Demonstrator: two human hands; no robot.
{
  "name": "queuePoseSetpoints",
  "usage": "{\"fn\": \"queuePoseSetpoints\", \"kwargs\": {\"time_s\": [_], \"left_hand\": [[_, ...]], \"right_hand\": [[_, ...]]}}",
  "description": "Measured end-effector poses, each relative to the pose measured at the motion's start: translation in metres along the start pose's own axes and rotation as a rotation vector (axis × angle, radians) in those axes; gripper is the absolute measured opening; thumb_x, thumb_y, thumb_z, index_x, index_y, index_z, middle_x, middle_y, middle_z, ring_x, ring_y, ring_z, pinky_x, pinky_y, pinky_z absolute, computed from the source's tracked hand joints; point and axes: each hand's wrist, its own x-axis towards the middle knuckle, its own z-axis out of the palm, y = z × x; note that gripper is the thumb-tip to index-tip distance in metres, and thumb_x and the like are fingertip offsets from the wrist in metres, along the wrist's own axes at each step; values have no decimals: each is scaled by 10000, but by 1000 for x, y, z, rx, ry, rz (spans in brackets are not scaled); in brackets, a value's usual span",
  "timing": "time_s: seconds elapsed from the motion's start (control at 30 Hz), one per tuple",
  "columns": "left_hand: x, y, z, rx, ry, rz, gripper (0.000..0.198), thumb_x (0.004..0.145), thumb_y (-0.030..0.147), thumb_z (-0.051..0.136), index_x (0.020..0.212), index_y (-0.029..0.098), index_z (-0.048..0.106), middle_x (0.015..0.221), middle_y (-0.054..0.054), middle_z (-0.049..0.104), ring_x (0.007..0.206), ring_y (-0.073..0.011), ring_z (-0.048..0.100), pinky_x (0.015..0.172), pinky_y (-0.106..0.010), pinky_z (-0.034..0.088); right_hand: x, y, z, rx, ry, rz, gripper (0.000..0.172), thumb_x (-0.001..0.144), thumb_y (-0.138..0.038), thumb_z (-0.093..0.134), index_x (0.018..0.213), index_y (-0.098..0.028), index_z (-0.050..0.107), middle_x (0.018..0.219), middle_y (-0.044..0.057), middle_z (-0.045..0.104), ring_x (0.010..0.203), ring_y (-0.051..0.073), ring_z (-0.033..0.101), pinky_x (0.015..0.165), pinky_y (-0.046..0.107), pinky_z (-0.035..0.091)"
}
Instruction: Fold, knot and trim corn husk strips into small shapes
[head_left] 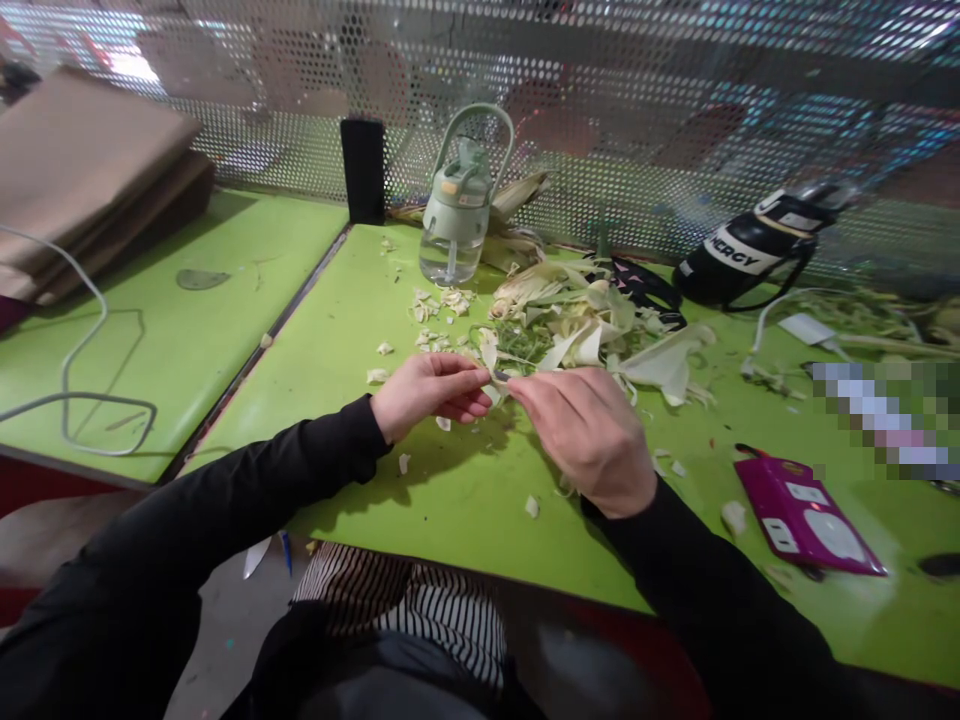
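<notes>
My left hand (439, 388) is pinched, thumb against index finger, above the green table. Facing it, my right hand (589, 430) is also pinched, with its fingertips almost meeting the left ones. Between them is a small thin piece (498, 377), partly dark; its kind is too small to make out. Just behind my hands lies a loose heap of pale corn husks (592, 320) with green shreds. Small torn husk bits (454, 300) are scattered around, several of them close to my left hand.
A pale green water bottle (454, 215) and a black phone-like slab (363, 170) stand along the perforated metal screen (285, 100). A black bottle (742, 250) leans at right. Nearer are a magenta pouch (810, 515) and a white cable (757, 330). Brown cardboard (90, 160) sits left.
</notes>
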Motion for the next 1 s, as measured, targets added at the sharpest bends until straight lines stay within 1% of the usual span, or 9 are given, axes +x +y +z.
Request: {"fn": "queuePoseSetpoints", "kwargs": {"time_s": [0.1, 0.2, 0.27, 0.37, 0.43, 0.57, 0.77, 0.87, 1.0], "left_hand": [[0, 0, 0, 4, -25, -7, 95, 913, 146, 635, 830, 107, 656, 672, -17, 717, 563, -56, 656, 611, -180, 544], [0, 0, -1, 32, -69, -39, 105, 897, 144, 649, 806, 99, 676, 665, -26, 712, 611, -75, 685, 655, -199, 560], [1, 0, -2, 45, -104, -58, 120, 882, 173, 673, 790, 97, 683, 674, -37, 717, 645, -92, 701, 677, -214, 567], [1, 1, -5, 54, -150, -79, 85, 862, 156, 676, 804, 96, 689, 700, -45, 728, 628, -88, 689, 682, -226, 566], [1, 2, -6, 62, -172, -93, 61, 853, 121, 659, 805, 95, 688, 708, -46, 731, 604, -81, 674, 684, -233, 563], [0, 1, -6, 60, -188, -82, 69, 851, 138, 661, 802, 98, 687, 740, -54, 739, 635, -88, 685, 693, -234, 563], [2, -1, -7, 67, -203, -9, 65, 836, 159, 703, 829, 97, 686, 771, -60, 741, 640, -77, 678, 664, -205, 551], [2, -1, -9, 63, -214, -20, 60, 834, 149, 693, 810, 95, 684, 760, -61, 736, 618, -73, 662, 646, -204, 544], [1, -2, -10, 105, -245, -15, 130, 837, 228, 717, 827, 101, 695, 804, -78, 749, 632, -86, 666, 675, -233, 551]], "right_hand": [[1, -3, 4, 200, -53, 126, 41, 942, -172, 605, 958, -189, 638, 849, 52, 713, 765, 181, 600, 715, 314, 514], [1, -8, 9, 393, -108, 178, 61, 961, -193, 568, 948, -201, 627, 848, 49, 701, 774, 188, 609, 723, 337, 514], [-1, -11, 11, 422, -97, 210, 59, 949, -199, 585, 957, -206, 643, 895, 63, 703, 819, 204, 617, 743, 359, 515], [-1, -12, 11, 499, -74, 336, 42, 934, -207, 612, 937, -212, 653, 943, 71, 698, 886, 212, 640, 783, 371, 530], [-1, -12, 9, 602, -103, 444, 25, 928, -223, 626, 912, -212, 643, 910, 56, 693, 842, 195, 653, 749, 347, 540], [0, -10, 7, 774, -151, 650, 90, 915, -288, 654, 870, -210, 645, 819, 23, 675, 702, 155, 634, 640, 294, 523], [1, -12, 6, 864, -127, 749, 45, 907, -238, 651, 937, -218, 679, 895, 24, 711, 768, 156, 662, 719, 308, 549], [2, -13, 4, 1010, -122, 834, 49, 891, -246, 665, 921, -214, 643, 830, 6, 684, 689, 129, 633, 646, 271, 542], [3, -12, 6, 1175, -148, 948, 153, 865, -316, 696, 878, -202, 594, 753, -8, 638, 625, 111, 602, 571, 238, 528]]}}
